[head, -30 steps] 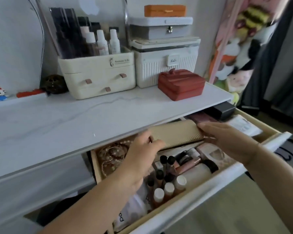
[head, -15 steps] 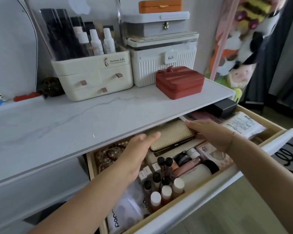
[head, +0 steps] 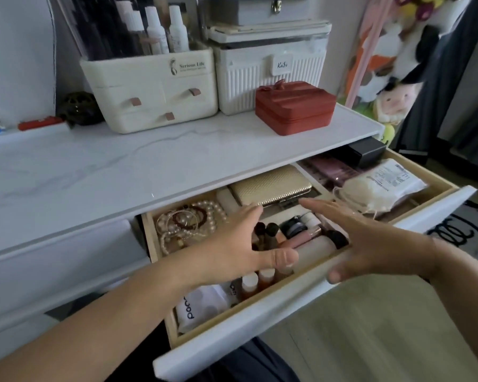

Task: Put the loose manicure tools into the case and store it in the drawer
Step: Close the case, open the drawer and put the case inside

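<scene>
Lying flat at the back of the open drawer (head: 260,329), the gold textured case (head: 271,186) is closed, with its rear part tucked under the front edge of the desk (head: 94,175). Its metal clasp edge faces the person.

Left hand (head: 232,244): extended over the middle of the drawer, palm down, fingers (head: 250,213) straight and together, thumb spread to the side. The fingertips reach the near left corner of the case; whether they touch it cannot be told. The hand holds nothing.

Right hand (head: 370,244): extended over the drawer front, its fingers (head: 320,208) straight and slightly spread, tips just beside the near right corner of the case and apart from it. The hand holds nothing.

Drawer contents:
- Pearl bracelets (head: 188,221) lie in the left compartment, to the left of the case.
- Small bottles (head: 260,279) stand upright near the drawer front, partly hidden under the left hand.
- A white pouch (head: 202,307) lies at the near left corner.
- A labelled bag (head: 381,186) lies in the right compartment, with a pink palette (head: 329,169) and a black box (head: 367,151) behind it.

Desk contents:
- A red box (head: 294,106) sits near the right end.
- A cream organiser (head: 152,89) holding bottles stands at the back, with a white ribbed box (head: 271,75) just beside it on the right.
</scene>
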`<state>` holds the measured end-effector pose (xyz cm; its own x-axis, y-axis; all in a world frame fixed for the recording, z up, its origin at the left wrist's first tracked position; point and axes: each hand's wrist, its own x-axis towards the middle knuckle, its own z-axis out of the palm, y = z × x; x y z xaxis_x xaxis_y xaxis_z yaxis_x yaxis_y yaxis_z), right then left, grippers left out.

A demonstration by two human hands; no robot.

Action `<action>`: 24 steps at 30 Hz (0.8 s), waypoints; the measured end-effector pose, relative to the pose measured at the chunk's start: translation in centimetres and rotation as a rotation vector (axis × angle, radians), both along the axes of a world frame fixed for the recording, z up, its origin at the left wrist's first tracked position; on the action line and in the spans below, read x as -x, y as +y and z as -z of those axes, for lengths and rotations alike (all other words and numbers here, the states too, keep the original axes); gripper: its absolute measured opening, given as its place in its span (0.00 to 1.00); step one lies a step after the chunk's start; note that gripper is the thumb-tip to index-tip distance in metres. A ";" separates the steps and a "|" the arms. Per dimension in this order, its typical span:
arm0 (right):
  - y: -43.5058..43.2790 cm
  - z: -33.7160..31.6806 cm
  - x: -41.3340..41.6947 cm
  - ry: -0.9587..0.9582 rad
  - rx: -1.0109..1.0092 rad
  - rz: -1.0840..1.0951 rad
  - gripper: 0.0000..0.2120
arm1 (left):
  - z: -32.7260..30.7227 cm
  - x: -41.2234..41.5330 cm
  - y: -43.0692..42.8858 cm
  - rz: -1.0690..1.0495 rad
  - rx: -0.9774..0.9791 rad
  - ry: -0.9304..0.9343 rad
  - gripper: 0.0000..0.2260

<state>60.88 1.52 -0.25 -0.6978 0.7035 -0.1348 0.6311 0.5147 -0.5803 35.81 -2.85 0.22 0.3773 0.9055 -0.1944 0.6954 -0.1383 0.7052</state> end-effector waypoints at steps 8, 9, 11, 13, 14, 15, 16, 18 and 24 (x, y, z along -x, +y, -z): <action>-0.9 0.6 0.0 -0.117 -0.310 0.084 0.55 | 1.3 -0.6 -2.6 0.185 -0.160 0.409 0.55; -0.7 0.7 0.2 -0.099 -0.334 0.098 0.56 | 1.4 -0.3 -2.4 0.155 -0.183 0.425 0.55; -0.3 1.0 0.7 -0.067 -0.388 0.138 0.56 | 1.7 0.4 -1.8 0.090 -0.224 0.469 0.56; 0.6 1.4 1.5 -0.049 -0.452 0.184 0.56 | 2.0 1.4 -0.9 0.013 -0.272 0.531 0.56; 1.2 1.7 2.0 -0.043 -0.480 0.206 0.56 | 2.1 1.9 -0.4 -0.032 -0.296 0.555 0.56; 1.8 1.9 2.4 -0.035 -0.496 0.230 0.56 | 2.2 2.4 0.2 -0.080 -0.319 0.566 0.55; 2.6 2.1 3.0 -0.020 -0.502 0.256 0.55 | 2.3 2.9 0.7 -0.130 -0.344 0.571 0.55; 4.2 2.6 4.2 0.023 -0.498 0.302 0.53 | 2.5 4.1 1.7 -0.231 -0.403 0.583 0.53; 8.9 3.5 7.8 0.014 -0.595 0.313 0.47 | 3.4 8.2 2.9 -0.430 -0.626 0.670 0.41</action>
<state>53.05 10.45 -3.76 -0.4473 0.8249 0.3456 0.7974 0.5428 -0.2637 27.57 0.02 -3.14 -0.0179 0.9506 0.3098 0.9992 0.0062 0.0385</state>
